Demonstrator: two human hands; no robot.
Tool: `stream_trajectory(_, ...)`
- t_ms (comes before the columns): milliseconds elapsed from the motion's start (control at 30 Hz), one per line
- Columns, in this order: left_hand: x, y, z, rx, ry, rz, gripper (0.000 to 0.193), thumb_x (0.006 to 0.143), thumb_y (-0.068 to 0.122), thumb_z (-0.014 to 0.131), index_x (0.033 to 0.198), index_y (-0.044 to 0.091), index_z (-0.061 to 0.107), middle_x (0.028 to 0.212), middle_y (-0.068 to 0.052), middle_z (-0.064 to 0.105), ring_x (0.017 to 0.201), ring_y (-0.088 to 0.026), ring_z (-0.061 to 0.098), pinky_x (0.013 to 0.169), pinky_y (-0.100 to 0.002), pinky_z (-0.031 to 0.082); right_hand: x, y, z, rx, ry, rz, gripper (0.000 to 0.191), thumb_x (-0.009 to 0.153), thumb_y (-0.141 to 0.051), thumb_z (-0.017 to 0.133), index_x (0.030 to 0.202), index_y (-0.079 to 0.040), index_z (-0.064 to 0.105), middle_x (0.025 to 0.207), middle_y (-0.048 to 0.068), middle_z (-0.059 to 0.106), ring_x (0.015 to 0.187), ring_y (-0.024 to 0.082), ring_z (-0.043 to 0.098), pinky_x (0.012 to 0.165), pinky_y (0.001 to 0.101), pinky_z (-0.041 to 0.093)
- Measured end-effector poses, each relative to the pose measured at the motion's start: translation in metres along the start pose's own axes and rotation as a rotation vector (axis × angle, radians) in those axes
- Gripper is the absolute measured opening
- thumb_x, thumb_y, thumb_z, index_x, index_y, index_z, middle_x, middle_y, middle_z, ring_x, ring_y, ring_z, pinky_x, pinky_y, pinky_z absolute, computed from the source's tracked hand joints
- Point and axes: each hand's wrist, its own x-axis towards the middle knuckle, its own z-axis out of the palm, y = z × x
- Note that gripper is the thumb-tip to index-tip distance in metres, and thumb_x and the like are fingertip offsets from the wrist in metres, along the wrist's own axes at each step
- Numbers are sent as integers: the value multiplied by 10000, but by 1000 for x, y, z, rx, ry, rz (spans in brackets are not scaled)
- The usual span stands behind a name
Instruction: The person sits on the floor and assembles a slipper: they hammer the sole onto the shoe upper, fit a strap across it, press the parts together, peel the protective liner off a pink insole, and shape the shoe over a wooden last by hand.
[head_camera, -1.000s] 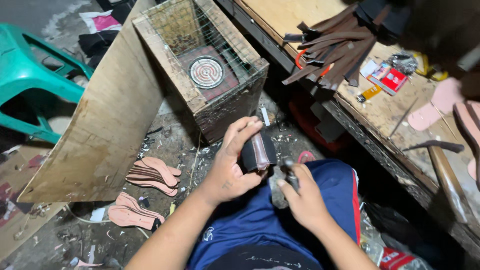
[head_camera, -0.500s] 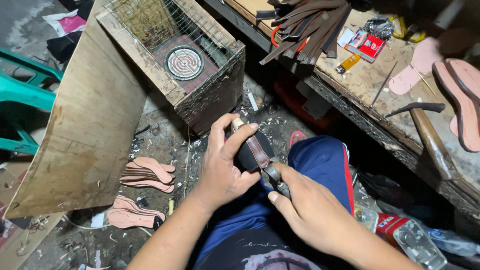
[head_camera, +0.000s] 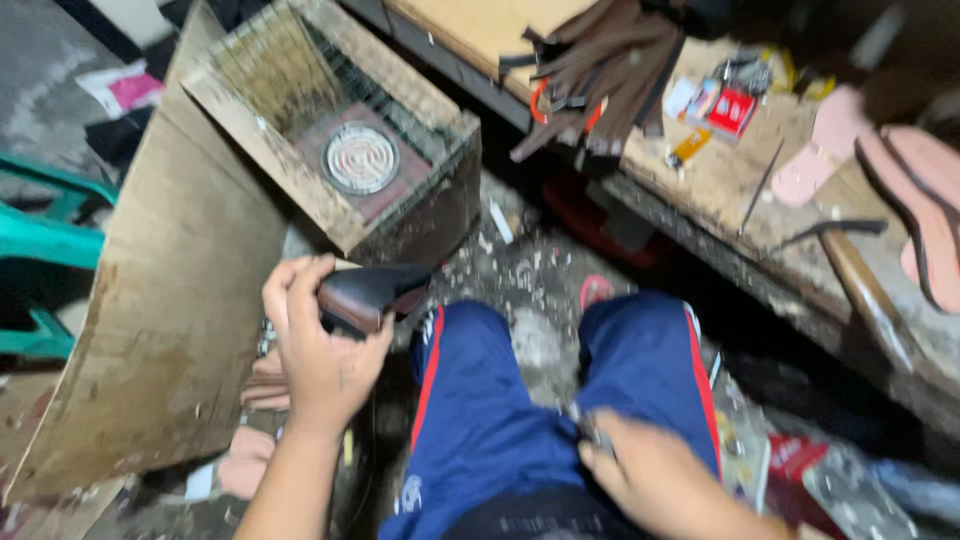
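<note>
My left hand (head_camera: 320, 355) grips a dark shoe upper (head_camera: 372, 292) with a brown edge, held out over the floor beside my left knee, its tip pointing toward the wooden box (head_camera: 335, 160). My right hand (head_camera: 665, 478) rests low on my right thigh over the blue trousers (head_camera: 500, 410), fingers curled on a small metal tool (head_camera: 590, 432) that is mostly hidden. The two hands are well apart.
The wooden box holds a round coil heater (head_camera: 360, 158). A plywood sheet (head_camera: 170, 320) leans at left, with pink soles (head_camera: 245, 470) on the floor below. The workbench (head_camera: 720, 170) at right carries leather strips (head_camera: 600, 70), a hammer (head_camera: 860, 275) and pink insoles (head_camera: 920, 200). Teal chair (head_camera: 40, 250) far left.
My hands have separated: the left carried the shoe upper left and outward, the right dropped down onto my right thigh. The camera view shifted right.
</note>
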Motion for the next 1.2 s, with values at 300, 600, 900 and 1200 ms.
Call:
stream_trajectory(300, 10, 97, -7, -124, -84, 5, 769, 667, 165, 849, 1367, 91, 540, 1346, -215, 530, 1210, -379, 606, 1033, -446, 512, -8, -33, -69, 175, 8, -108, 341, 938, -329, 584, 1177, -89, 621, 1067, 157, 712, 1059, 333, 686, 917, 396, 534)
stream_trajectory(600, -42, 182, -13, -59, -224, 69, 827, 642, 250, 881, 1395, 169, 548, 1410, -226, 469, 1164, -440, 614, 891, -469, 556, -105, -43, -70, 64, 203, -287, 449, 933, -280, 602, 1313, -48, 550, 1207, 177, 681, 1132, 372, 644, 941, 437, 490)
stream_trajectory(900, -55, 192, -13, -50, -205, 102, 839, 639, 230, 869, 1406, 167, 536, 1419, -241, 462, 1190, -457, 598, 917, -477, 553, -124, -40, -69, 75, 247, -366, 457, 927, -238, 607, 1311, -1, 537, 1202, 211, 673, 1126, 392, 641, 940, 442, 489)
stream_trajectory(1200, -55, 173, -22, -70, -206, 163, 916, 594, 269, 921, 1402, 163, 501, 1378, -260, 460, 1189, -485, 574, 948, -515, 538, -126, -52, -55, -183, 318, -261, 369, 826, -199, 653, 1140, -25, 568, 915, 187, 699, 866, 393, 683, 772, 498, 521)
